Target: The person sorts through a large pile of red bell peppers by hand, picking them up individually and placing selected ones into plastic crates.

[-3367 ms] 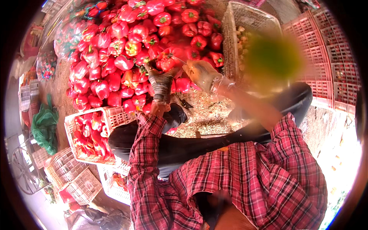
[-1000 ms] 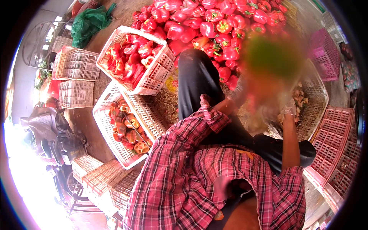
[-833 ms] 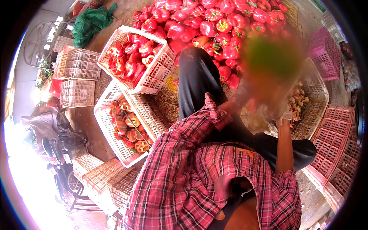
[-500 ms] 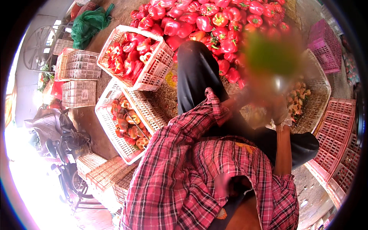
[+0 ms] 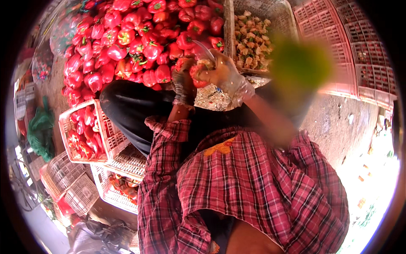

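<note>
My left hand [image 5: 183, 81], in a dark, worn glove, is closed on a red bell pepper [image 5: 197, 75] in front of the pile [image 5: 122, 51] of whole red peppers. My right hand [image 5: 224, 75], in a pale glove with a clear cuff, grips a knife [image 5: 203, 48], its blade angled up-left just above the pepper; the exact contact is too small to tell. A dirty white crate [image 5: 290, 20] behind my right hand holds pale pepper cores [image 5: 249, 40]. A green blur covers part of the view at the right, over my right forearm.
At left, a crate [image 5: 108, 131] of red pepper pieces rests beside another crate [image 5: 105, 190] with more pieces. Stacked white crates [image 5: 72, 173] and a green net bag [image 5: 40, 131] lie farther left. Pink crates [image 5: 321, 25] line the upper right. My crossed legs [image 5: 131, 110] are below my hands.
The view has swung, putting the pile upper left and the floor at right. My hands, blurred over the right crate half a second ago, now show in front of the pile with pepper and knife.
</note>
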A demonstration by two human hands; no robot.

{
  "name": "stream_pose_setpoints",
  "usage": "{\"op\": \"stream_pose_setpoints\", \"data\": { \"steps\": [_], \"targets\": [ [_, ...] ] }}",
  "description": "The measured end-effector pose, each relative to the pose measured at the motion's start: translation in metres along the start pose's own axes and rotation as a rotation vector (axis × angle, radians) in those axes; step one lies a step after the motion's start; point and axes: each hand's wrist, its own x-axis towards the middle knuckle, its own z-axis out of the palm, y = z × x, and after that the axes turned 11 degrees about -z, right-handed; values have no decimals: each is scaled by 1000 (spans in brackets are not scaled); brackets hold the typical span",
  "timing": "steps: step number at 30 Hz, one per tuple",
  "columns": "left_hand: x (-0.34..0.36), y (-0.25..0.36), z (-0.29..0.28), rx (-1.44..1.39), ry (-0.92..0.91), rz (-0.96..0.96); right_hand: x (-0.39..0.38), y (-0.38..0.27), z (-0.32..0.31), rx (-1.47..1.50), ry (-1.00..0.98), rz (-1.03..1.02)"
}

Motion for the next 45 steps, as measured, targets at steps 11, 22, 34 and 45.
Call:
{"op": "stream_pose_setpoints", "data": {
  "steps": [11,22,34,45],
  "targets": [
    [7,-6,3,-66,-250,-116,6,-16,-42,941,-69,545],
    [-65,367,-167,1346,1242,566,61,135,-208,-142,211,556],
    [254,18,-54,2074,69,453,83,144,-166,6,-48,944],
    [354,-28,-91,1423,82,98,89,169,-111,-69,-102,449]
  ]
}}
